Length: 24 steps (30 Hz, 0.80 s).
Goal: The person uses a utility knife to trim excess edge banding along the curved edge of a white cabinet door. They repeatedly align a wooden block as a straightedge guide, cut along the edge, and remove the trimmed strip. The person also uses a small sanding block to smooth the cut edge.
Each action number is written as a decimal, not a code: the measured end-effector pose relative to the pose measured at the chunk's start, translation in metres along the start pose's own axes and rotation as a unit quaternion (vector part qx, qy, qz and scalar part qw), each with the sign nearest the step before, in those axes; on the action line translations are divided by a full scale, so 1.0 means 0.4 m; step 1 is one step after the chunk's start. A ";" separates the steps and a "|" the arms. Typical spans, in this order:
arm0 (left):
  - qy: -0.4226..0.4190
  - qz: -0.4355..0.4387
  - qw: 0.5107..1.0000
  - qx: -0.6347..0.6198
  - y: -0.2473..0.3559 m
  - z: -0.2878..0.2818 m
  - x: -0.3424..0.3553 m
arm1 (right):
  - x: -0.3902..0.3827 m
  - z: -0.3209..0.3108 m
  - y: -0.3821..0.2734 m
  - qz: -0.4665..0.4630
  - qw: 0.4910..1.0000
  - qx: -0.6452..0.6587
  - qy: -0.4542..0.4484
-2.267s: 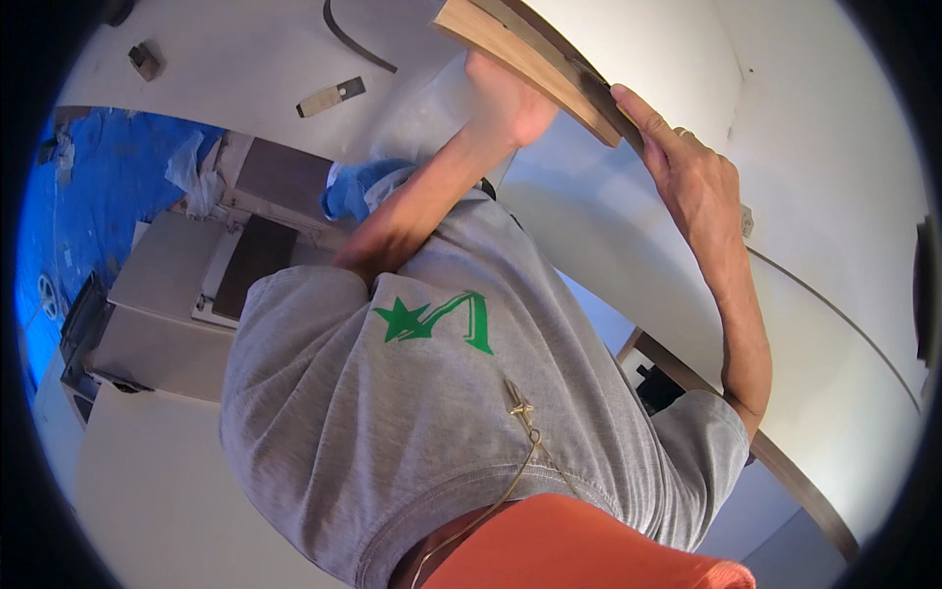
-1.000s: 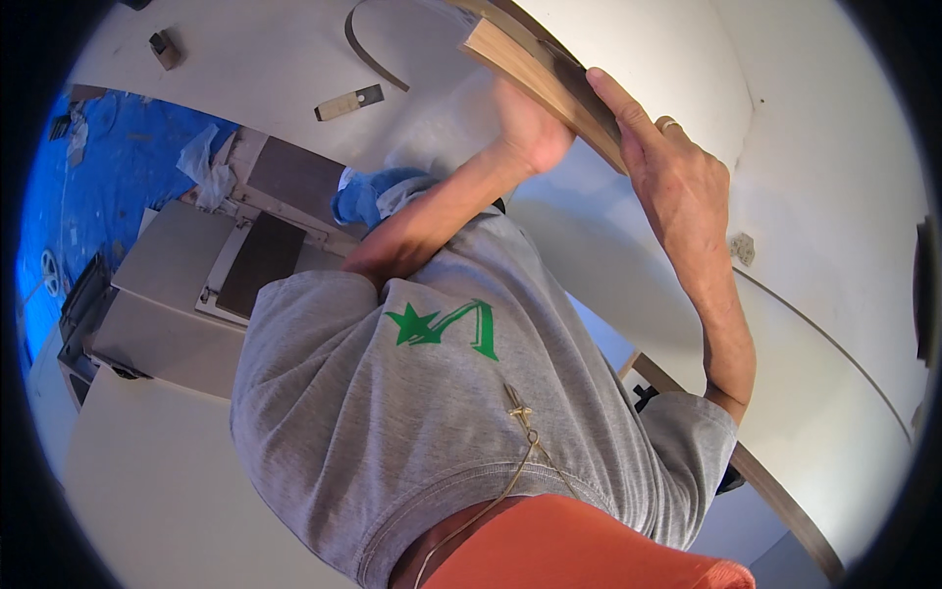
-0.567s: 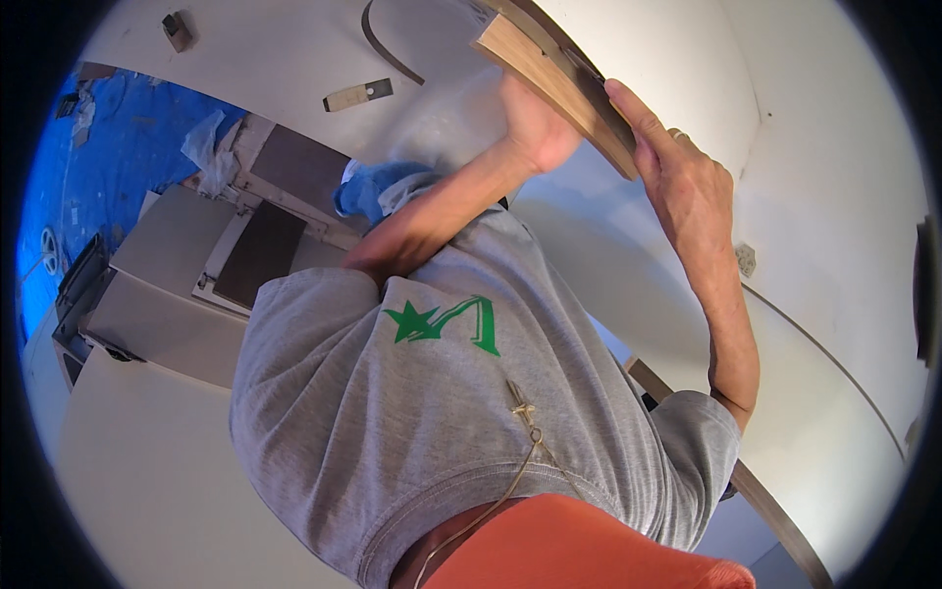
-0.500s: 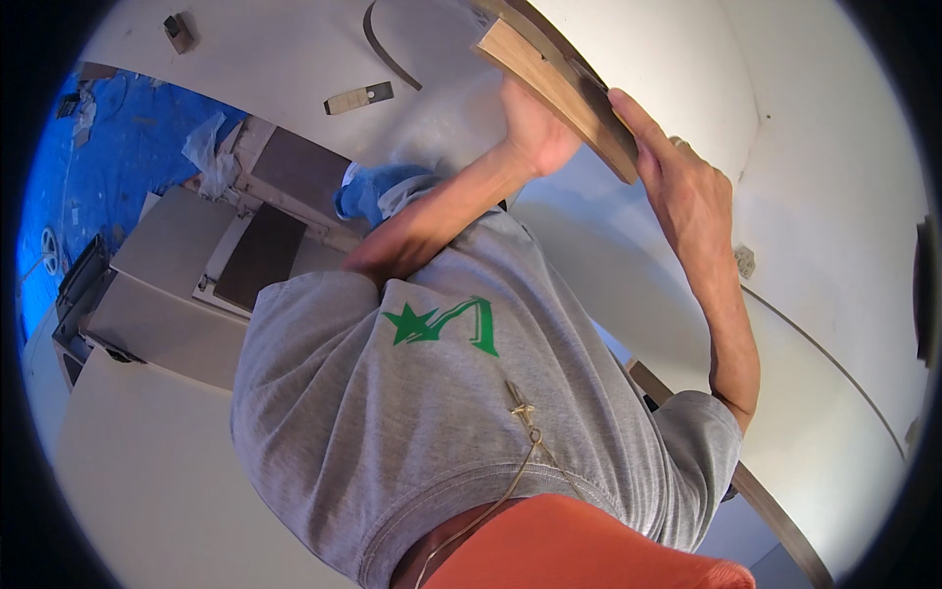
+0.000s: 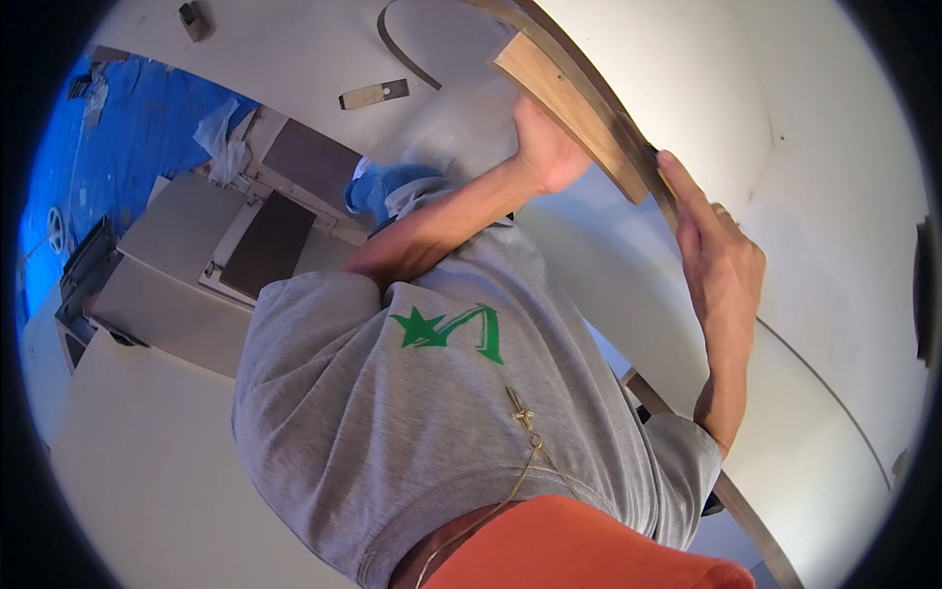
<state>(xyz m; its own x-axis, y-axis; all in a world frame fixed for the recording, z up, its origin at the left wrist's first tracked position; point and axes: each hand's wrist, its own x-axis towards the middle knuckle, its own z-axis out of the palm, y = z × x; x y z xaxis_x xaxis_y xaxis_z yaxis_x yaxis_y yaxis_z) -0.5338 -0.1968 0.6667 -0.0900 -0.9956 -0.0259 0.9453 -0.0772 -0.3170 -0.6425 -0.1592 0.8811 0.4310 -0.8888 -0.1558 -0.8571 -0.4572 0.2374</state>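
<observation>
A light-brown wooden board slants across the upper middle, beside a long dark-brown edge that curves along a white panel. My left hand grips the board from its near side; the board covers most of the fingers. At the board's lower right end, my right hand is closed round a thin, dark flat tool laid against the brown edge. Its index finger stretches along this tool, whose kind I cannot make out.
On the white surface at upper left lie a curved brown strip, a flat beige-and-dark blade-like piece and a small wooden block. Grey cabinets with dark panels stand at left, near blue sheeting. A white wall rises at right.
My right hand has shifted right and slightly down along the brown edge with the thin tool. The board shows a little further right and lower, with my left hand still on it.
</observation>
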 end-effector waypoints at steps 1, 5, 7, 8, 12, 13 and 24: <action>0.004 0.007 1.000 0.002 -0.001 -0.002 0.002 | 0.000 -0.009 -0.001 0.032 0.999 -0.003 -0.015; -0.029 -0.002 0.999 0.028 0.000 -0.002 0.010 | 0.060 0.015 0.002 -0.044 0.995 0.066 0.062; -0.015 0.003 0.999 0.028 0.001 0.004 0.007 | 0.095 0.049 -0.011 -0.072 0.989 0.098 0.079; 0.003 0.008 0.999 0.035 0.001 0.007 0.006 | 0.105 0.058 -0.017 -0.062 0.991 0.090 0.071; -0.007 0.060 0.994 0.095 0.012 0.015 0.010 | 0.137 0.072 -0.045 -0.039 0.996 0.056 0.049; 0.002 0.047 0.996 0.071 0.018 0.017 0.013 | 0.142 0.071 -0.053 -0.035 0.997 0.054 0.045; 0.024 0.048 0.997 0.052 0.026 0.048 0.013 | 0.139 0.068 -0.069 -0.037 0.999 -0.009 0.034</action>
<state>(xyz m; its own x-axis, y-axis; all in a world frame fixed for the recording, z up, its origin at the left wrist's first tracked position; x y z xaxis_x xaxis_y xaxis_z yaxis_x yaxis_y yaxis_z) -0.5185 -0.2038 0.6817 -0.0110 -0.9952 -0.0972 0.9774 0.0099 -0.2113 -0.6027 -0.1951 0.8397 0.5109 -0.8528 -0.1079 -0.8178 -0.5209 0.2445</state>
